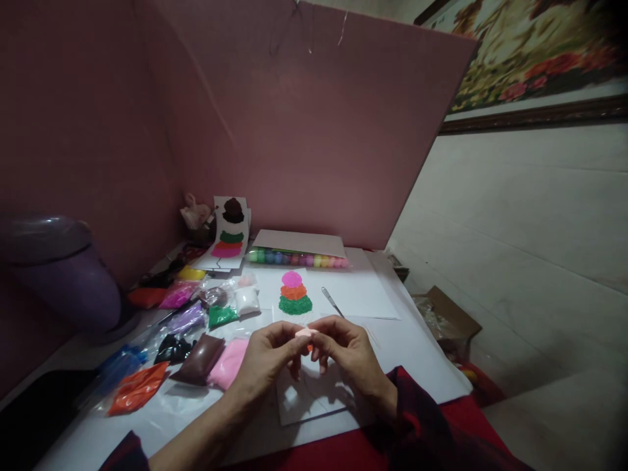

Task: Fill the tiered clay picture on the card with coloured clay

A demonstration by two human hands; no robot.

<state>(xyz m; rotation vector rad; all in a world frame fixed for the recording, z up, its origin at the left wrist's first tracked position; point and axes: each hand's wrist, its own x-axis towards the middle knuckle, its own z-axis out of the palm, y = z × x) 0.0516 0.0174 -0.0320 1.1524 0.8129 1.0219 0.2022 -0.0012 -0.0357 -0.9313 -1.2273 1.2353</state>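
A small pale pink piece of soft clay (305,332) is pinched between the fingertips of both hands. My left hand (267,353) holds its left side, thumb and forefinger closed on it. On the other side my right hand (348,350) grips it the same way. Both hands are just above a white card (297,411), partly covering it. Beyond the fingers, the card bears stacked patches of colour: magenta (292,279), orange (293,292) and green (295,305). A spot of orange shows below the pink piece, mostly hidden by the fingers.
Several clay packets lie left, including pink (229,363), brown (200,360) and orange (138,387). A metal tool (332,300) rests right of the card. Behind are a row of coloured pens (299,258) and a second picture (230,239). A purple container (69,281) stands far left.
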